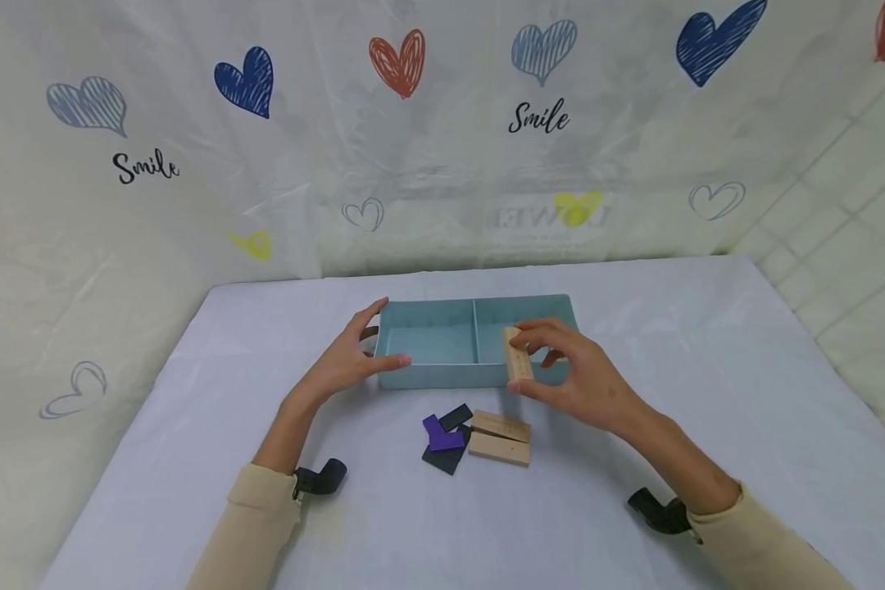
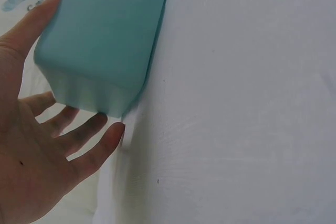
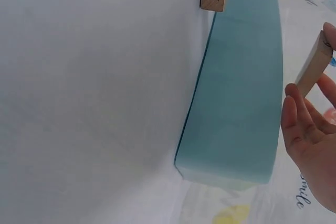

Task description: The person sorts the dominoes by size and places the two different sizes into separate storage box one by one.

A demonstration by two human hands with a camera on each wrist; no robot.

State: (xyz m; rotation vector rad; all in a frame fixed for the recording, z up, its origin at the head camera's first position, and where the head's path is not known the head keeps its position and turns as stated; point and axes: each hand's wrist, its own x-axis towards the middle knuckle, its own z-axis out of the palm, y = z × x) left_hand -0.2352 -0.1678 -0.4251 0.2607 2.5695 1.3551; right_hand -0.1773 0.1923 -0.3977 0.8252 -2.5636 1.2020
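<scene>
A light-blue two-compartment box (image 1: 428, 376) stands on the table. My left hand (image 1: 350, 356) holds its left end, thumb over the front rim and fingers around the end wall. In the left wrist view the fingers (image 2: 89, 153) are spread against that end. My right hand (image 1: 578, 377) pinches a wooden block (image 1: 519, 356) between thumb and fingertips, tilted over the front wall of the right compartment. The right wrist view shows this block (image 3: 314, 66) raised above the rim. Two more wooden blocks (image 1: 499, 449) lie side by side in front of the box.
Left of the loose wooden blocks lie a purple angled piece (image 1: 445, 437) and black flat pieces (image 1: 455, 418), partly overlapping. A divider (image 1: 475, 332) splits the box. A white cloth (image 1: 560, 524) covers the table, and a curtain printed with hearts (image 1: 398, 64) hangs behind it.
</scene>
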